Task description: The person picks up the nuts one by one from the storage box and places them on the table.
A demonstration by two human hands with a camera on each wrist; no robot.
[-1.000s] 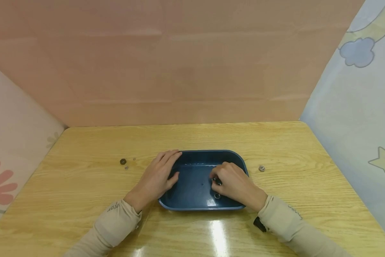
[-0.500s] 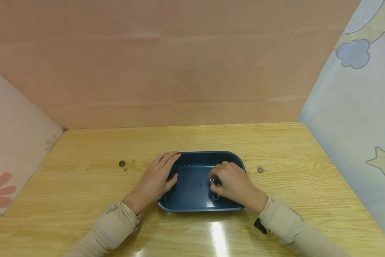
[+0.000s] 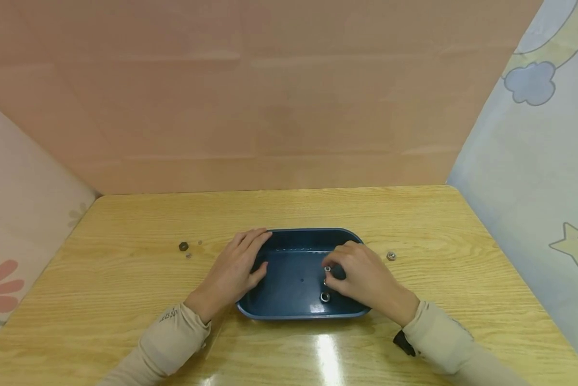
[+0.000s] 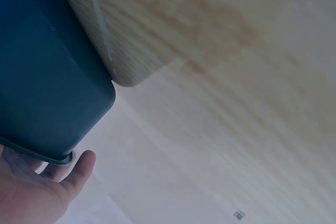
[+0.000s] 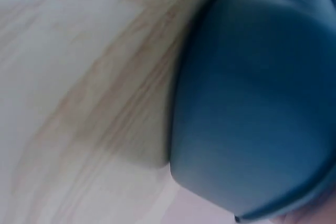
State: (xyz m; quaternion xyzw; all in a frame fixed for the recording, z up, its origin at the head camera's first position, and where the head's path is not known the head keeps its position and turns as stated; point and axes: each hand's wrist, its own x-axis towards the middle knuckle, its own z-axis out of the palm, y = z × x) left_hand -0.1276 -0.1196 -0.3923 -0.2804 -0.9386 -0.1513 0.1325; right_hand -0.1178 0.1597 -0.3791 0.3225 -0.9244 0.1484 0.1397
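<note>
A dark blue plastic tray (image 3: 289, 289) stands on the table. My left hand (image 3: 236, 265) rests over its left rim, fingers fairly straight and thumb pointing inside. In the left wrist view, that hand (image 4: 37, 192) is at the rim with one finger extended outside the tray wall. My right hand (image 3: 361, 273) is over the tray's right part, pinching a small metal nut (image 3: 327, 269) between thumb and forefinger. Below the fingers, a larger nut (image 3: 325, 297) lies on the tray floor. Another small metal piece (image 3: 325, 282) shows by the thumb, partly hidden.
A dark nut (image 3: 184, 246) and two tiny metal pieces, one silvery (image 3: 189, 255), lie on the wooden table (image 3: 125, 289) left of the tray. To its right sits a silver nut (image 3: 391, 256). Covered panels (image 3: 269, 107) border the table at the back and sides.
My right hand has shifted a little to the right inside the tray with the small nut in its fingers, uncovering more of the larger nut. The left hand stays on the rim.
</note>
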